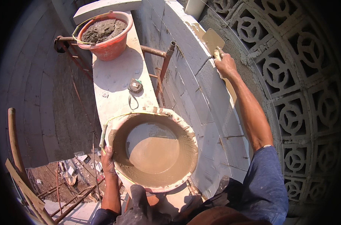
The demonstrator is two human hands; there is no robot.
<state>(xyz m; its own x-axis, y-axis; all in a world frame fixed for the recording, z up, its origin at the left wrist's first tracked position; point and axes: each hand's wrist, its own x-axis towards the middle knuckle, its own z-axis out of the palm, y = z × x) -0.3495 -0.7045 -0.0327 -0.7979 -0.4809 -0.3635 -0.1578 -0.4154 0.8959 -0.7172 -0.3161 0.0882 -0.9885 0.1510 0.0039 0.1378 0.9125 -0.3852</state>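
Observation:
My right hand (226, 65) is closed round the handle of a trowel (213, 40). Its blade lies over the top edge of a light grey block wall (215, 93), where wet tan mortar is smeared. Down at the left, my left hand (107, 162) grips the rim of a large round bucket (187, 148), thumb over the edge. Thin, watery tan mortar (155, 153) pools inside this bucket, and dried splashes crust its rim. A thin wire handle with a greenish grip hangs along the bucket's left side, just above my left hand.
The bucket stands on a narrow pale plank (118, 77). Farther along are a tape measure (135, 86) and a red bucket (111, 52) of thick grey mortar. Rusty scaffold pipes (166, 58) flank the plank. Rubble (71, 170) lies far below, left. Patterned vent blocks (275, 73) rise right.

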